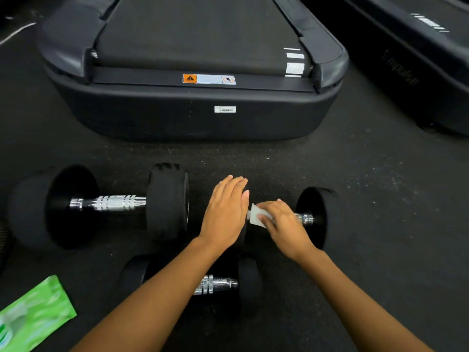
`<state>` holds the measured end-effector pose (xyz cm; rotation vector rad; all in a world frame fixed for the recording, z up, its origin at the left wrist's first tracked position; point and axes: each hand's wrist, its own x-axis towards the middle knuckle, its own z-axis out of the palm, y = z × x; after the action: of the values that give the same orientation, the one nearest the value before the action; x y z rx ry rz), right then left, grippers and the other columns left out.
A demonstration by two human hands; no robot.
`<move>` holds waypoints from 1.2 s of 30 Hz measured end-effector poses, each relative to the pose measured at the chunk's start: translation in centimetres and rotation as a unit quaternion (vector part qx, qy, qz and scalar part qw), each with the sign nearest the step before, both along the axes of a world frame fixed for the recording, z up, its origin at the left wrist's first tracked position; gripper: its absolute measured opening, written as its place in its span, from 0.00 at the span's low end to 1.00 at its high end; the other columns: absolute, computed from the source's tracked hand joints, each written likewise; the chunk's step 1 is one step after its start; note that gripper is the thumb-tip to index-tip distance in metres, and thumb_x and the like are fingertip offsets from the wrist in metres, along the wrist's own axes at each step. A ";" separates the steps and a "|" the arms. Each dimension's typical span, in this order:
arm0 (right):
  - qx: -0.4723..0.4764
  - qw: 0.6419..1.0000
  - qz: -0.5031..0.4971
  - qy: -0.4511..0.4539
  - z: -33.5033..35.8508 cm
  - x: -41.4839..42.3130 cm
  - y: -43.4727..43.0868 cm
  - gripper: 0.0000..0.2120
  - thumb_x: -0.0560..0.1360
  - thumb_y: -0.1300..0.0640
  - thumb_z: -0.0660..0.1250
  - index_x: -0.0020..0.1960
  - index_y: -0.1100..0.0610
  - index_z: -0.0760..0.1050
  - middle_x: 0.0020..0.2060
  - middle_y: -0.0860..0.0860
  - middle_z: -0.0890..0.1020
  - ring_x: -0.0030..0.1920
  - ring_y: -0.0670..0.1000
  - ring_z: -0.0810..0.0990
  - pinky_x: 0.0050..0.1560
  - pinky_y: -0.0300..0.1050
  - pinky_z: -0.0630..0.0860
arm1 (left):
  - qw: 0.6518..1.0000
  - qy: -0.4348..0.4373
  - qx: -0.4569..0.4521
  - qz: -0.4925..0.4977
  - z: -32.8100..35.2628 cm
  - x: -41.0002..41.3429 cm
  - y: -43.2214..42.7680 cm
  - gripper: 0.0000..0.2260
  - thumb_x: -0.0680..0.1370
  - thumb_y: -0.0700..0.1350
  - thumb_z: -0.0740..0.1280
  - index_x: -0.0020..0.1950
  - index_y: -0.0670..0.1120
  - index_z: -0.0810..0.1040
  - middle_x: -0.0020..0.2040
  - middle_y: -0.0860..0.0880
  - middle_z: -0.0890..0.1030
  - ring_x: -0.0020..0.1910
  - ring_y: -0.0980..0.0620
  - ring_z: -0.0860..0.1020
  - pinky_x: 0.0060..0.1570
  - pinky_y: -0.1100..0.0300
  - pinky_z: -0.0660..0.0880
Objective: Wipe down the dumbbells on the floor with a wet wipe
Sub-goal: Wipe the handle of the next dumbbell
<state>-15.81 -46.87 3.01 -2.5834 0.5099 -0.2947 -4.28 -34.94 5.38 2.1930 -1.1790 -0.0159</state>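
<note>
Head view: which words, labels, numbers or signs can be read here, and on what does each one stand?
"impulse": faint, on the side of the right machine.
Warning sticker on the treadmill: an orange field with a triangle sign; its text is too small to read.
Barcode label below it: too small to read.
Green wipe pack: print too blurred to read.

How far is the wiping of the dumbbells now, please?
Done: the white wipe is already out. In hand: the right hand holds it on the handle of the right dumbbell; the left hand rests flat on its end. Left: whether the big dumbbell and the near dumbbell are wiped cannot be told.
</note>
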 end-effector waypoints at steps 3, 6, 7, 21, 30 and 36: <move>-0.016 0.999 0.027 0.027 -0.2 1.4 1.3 0.15 0.79 0.58 0.60 0.65 0.59 0.71 0.59 0.52 0.77 0.62 0.49 0.73 0.72 0.40 0.52 | 1.000 0.006 0.004 0.000 0.1 0.0 0.0 0.25 0.79 0.51 0.45 0.66 0.39 0.71 0.65 0.43 0.74 0.69 0.46 0.67 0.69 0.52 0.60; -0.031 0.998 0.048 0.026 -0.4 1.1 1.0 0.16 0.78 0.59 0.61 0.65 0.59 0.71 0.60 0.51 0.77 0.62 0.48 0.73 0.72 0.39 0.51 | 1.000 0.005 0.003 -0.003 0.2 -0.1 0.1 0.25 0.79 0.51 0.46 0.66 0.39 0.72 0.65 0.43 0.74 0.69 0.45 0.67 0.69 0.51 0.61; -0.036 0.998 0.040 0.020 -0.4 0.7 0.7 0.16 0.78 0.58 0.61 0.65 0.58 0.71 0.60 0.51 0.77 0.62 0.47 0.73 0.72 0.39 0.51 | 1.000 0.006 0.002 -0.003 0.2 -0.1 0.1 0.25 0.80 0.51 0.46 0.66 0.39 0.72 0.65 0.43 0.74 0.69 0.46 0.67 0.69 0.51 0.61; -0.014 1.000 0.011 0.003 0.0 -0.3 0.6 0.15 0.75 0.66 0.63 0.61 0.60 0.74 0.57 0.53 0.79 0.59 0.50 0.75 0.71 0.40 0.53 | 1.000 0.004 0.008 -0.002 0.1 0.0 0.0 0.25 0.80 0.52 0.45 0.67 0.39 0.71 0.65 0.43 0.74 0.69 0.46 0.66 0.70 0.50 0.62; 0.004 0.992 -0.017 0.125 1.3 1.5 -0.8 0.13 0.80 0.61 0.55 0.59 0.62 0.75 0.53 0.57 0.79 0.56 0.55 0.75 0.63 0.41 0.60 | 1.000 -0.001 0.001 0.004 0.1 -0.1 0.0 0.23 0.80 0.50 0.48 0.65 0.39 0.73 0.63 0.42 0.76 0.67 0.44 0.69 0.67 0.51 0.62; -0.021 0.993 0.040 0.107 0.6 2.3 0.0 0.13 0.80 0.59 0.54 0.57 0.61 0.75 0.49 0.56 0.81 0.51 0.54 0.77 0.68 0.48 0.61 | 1.000 0.007 0.009 -0.003 0.1 -0.1 0.1 0.23 0.80 0.50 0.47 0.67 0.39 0.71 0.65 0.43 0.74 0.69 0.45 0.67 0.69 0.50 0.62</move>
<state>-13.49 -46.82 3.65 -2.6831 0.4758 -0.0012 -4.34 -34.86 5.46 2.2020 -1.1823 -0.0443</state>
